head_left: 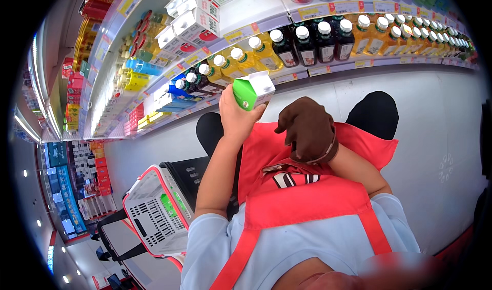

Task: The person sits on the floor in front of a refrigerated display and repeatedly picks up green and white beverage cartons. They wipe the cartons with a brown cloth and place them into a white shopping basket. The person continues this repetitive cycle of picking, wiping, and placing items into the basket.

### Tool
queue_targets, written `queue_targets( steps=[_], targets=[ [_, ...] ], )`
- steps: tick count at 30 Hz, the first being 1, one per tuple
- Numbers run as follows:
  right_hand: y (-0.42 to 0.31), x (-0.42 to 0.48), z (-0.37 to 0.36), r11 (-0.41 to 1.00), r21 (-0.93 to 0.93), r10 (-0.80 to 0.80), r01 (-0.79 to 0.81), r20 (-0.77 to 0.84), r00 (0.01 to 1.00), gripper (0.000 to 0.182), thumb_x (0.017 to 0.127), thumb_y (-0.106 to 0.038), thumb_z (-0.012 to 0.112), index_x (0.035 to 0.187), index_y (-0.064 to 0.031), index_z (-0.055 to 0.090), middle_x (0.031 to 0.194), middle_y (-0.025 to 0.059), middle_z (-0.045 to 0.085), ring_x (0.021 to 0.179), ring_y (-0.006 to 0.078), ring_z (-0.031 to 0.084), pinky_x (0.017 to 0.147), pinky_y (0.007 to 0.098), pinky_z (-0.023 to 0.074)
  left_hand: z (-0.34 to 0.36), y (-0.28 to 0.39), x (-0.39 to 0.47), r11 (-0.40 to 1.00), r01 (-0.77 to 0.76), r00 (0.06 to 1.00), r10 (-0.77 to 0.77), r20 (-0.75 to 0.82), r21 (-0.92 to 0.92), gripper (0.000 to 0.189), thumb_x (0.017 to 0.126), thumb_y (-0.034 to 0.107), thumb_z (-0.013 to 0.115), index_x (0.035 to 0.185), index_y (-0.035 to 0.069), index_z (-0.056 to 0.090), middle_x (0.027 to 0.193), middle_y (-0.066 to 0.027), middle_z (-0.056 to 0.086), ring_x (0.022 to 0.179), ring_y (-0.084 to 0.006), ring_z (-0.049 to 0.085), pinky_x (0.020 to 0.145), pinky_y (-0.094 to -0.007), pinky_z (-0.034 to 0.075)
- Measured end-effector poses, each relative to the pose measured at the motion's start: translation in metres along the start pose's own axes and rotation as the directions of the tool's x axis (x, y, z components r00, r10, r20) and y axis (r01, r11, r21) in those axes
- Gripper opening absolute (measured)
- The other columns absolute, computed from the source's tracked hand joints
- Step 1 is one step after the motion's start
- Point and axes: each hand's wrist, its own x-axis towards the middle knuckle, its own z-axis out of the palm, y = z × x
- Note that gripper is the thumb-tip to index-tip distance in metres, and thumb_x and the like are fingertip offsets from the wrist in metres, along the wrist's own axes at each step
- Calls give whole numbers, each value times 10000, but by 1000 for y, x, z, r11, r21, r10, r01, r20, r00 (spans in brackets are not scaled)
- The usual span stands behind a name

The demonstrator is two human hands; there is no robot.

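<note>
My bare left hand (240, 115) is closed around a green and white gable-top carton with a white cap (253, 90), held tilted in front of the lower shelf. To its right, my right hand (307, 130), in a brown glove, hovers over the red apron (303, 205). Its fingers are curled and their tips partly hidden; no object shows in it. Just beyond the carton stands a row of white-capped bottles, some with yellow liquid (265, 55) and some dark (305, 46).
White cartons with red fruit pictures (196, 26) stand on the shelf above. Price labels line the shelf edge (242, 32). At my left are a white basket with a red rim (153, 217), green packages inside, and a black crate (188, 174). My knees are near the lower shelf.
</note>
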Motion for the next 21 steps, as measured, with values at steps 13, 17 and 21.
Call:
queue_targets(
  steps=[13, 17, 21],
  targets=[
    [1, 30, -7, 977, -186, 78, -108, -159, 984, 290, 780, -52, 655, 1064, -33, 600, 784, 99, 633, 750, 223, 629, 565, 317, 497, -10, 20, -22, 184, 571, 820, -103, 562, -800, 760, 759, -37, 802, 1404, -73, 401, 1218, -192, 644, 1089, -277, 683, 939, -405, 568],
    [-12, 14, 2, 973, 58, 227, -224, -59, 972, 419, 743, -31, 682, 1147, -25, 569, 792, 97, 635, 774, 223, 648, 572, 308, 514, -6, 17, -18, 165, 559, 829, -138, 542, -813, 644, 806, -14, 763, 1350, -77, 424, 1181, -192, 653, 1037, -262, 698, 901, -395, 585],
    [-17, 12, 4, 988, -12, 151, -151, 27, 988, 372, 702, -22, 672, 1067, -54, 608, 727, 94, 603, 647, 252, 628, 643, 355, 510, -17, 12, -11, 135, 450, 883, -216, 417, -883, 540, 829, 9, 734, 1292, -67, 469, 1141, -196, 669, 986, -269, 712, 857, -397, 603]
  ],
)
